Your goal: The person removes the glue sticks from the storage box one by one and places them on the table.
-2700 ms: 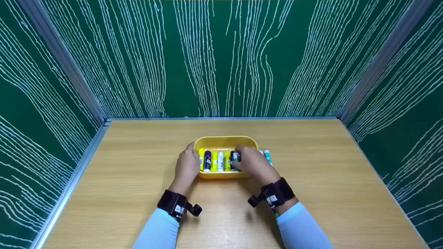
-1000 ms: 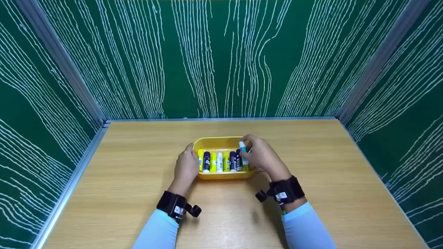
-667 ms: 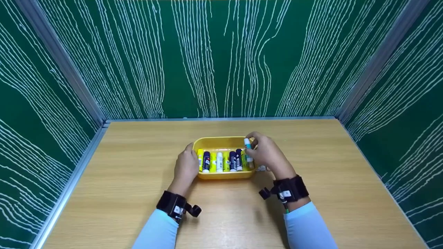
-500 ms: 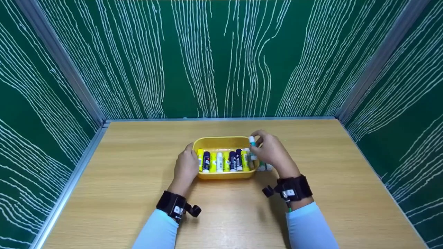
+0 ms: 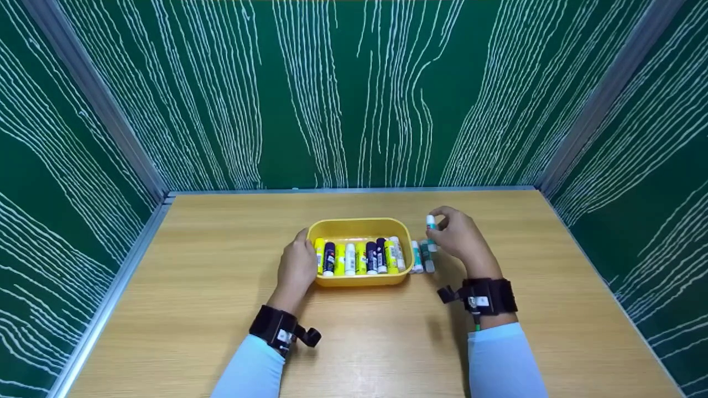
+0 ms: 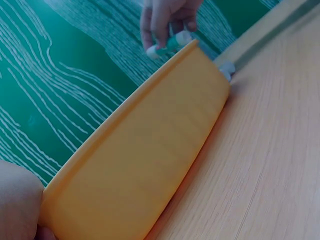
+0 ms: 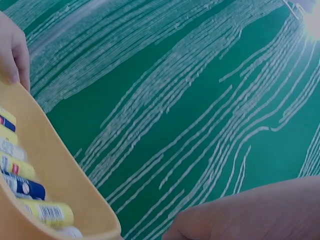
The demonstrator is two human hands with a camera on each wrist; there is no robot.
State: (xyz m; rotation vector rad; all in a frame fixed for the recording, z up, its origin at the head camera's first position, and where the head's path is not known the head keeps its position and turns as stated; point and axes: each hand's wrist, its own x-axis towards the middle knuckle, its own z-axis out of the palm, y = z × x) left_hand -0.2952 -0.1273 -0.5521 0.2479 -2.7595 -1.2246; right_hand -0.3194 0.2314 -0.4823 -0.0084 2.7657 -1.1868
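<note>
A yellow plastic tray (image 5: 362, 281) stands mid-table, holding a row of glue sticks in yellow, navy and white, such as a navy one (image 5: 371, 258). My left hand (image 5: 297, 264) grips the tray's left end, its thumb side at the rim; in the left wrist view part of that hand (image 6: 20, 197) shows at the tray's near corner. To the right of the tray my right hand (image 5: 463, 236) pinches a teal and white glue stick (image 5: 431, 223) between thumb and fingers, raised over the table. Below it, two more teal and white glue sticks (image 5: 416, 258) lie beside the tray.
Green walls (image 5: 487, 66) with white wavy lines enclose the wooden table (image 5: 221, 309) at the back and sides. Grey metal edging (image 5: 354, 190) runs along the table's back. Both wrists carry black camera straps (image 5: 489, 297).
My right hand has moved from inside the tray out to the right, carrying the teal and white glue stick past the rim. My left hand keeps its grip on the tray.
</note>
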